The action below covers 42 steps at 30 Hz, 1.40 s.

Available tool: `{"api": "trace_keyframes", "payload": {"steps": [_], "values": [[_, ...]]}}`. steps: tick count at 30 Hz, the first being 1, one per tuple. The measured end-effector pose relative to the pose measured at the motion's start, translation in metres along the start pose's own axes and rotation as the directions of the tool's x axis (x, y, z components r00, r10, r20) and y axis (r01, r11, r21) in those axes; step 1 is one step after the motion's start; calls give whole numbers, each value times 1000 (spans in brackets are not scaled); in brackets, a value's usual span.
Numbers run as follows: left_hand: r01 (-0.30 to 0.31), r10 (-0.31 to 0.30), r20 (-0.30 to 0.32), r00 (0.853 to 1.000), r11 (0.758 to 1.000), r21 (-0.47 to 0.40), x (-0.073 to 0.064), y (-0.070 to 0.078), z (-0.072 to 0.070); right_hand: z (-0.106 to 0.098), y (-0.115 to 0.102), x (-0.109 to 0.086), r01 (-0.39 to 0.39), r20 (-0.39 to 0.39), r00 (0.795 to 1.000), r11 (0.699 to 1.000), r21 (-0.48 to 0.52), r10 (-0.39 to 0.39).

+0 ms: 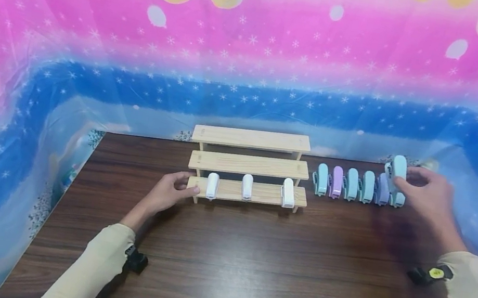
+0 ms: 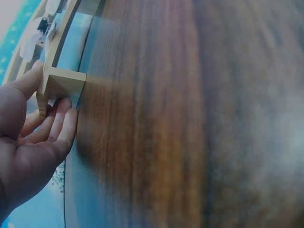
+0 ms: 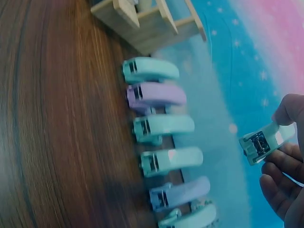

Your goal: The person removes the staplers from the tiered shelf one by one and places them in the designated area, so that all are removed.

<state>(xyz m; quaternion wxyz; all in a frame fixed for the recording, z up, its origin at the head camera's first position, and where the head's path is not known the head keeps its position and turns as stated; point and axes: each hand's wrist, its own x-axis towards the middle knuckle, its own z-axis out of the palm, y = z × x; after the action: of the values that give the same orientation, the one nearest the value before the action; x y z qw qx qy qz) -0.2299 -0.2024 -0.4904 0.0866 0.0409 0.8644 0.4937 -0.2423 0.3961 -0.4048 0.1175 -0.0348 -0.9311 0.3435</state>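
My left hand [image 1: 170,191] pinches the left end of the lowest board of a three-step wooden stand [image 1: 248,165], thumb on top and fingers beneath. On that board stand three white staplers, the left one [image 1: 212,185], the middle one [image 1: 247,187] and the right one [image 1: 288,193]. My right hand [image 1: 430,194] holds a mint-green stapler [image 3: 267,142] between thumb and fingers, raised above the right end of a row of staplers. The row holds several green ones [image 1: 351,183], a purple one [image 1: 336,181] and a bluish-lavender one [image 1: 382,190].
The stand and row are near the back edge of a dark wood-grain table [image 1: 220,262]. A pink and blue patterned cloth [image 1: 246,50] hangs behind and along the sides. The stand's middle board [image 1: 249,164] and top board [image 1: 252,138] rise behind the white staplers.
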Motion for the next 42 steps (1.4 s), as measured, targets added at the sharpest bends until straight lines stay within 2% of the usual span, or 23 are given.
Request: {"api": "trace_keyframes", "payload": {"steps": [7,18,28,35,42], "values": [[0,0,0,1000,1000,3,0,0,0,-7,25,7,-10,-53,999,1000,-6,10],[-4,4,-6,1000,1000,-4,0,0,0,-19,54,14,-75,-13,997,995,68,76],[-18,18,8,1000,1000,2,-1,0,0,-20,73,17,-116,-4,993,993,-7,116],[-16,16,10,1000,1000,1,-1,-1,0,-15,88,21,-81,-33,996,995,-58,79],[-16,16,8,1000,1000,-4,-1,0,1,-9,102,27,-109,-24,994,988,-112,107]]}}
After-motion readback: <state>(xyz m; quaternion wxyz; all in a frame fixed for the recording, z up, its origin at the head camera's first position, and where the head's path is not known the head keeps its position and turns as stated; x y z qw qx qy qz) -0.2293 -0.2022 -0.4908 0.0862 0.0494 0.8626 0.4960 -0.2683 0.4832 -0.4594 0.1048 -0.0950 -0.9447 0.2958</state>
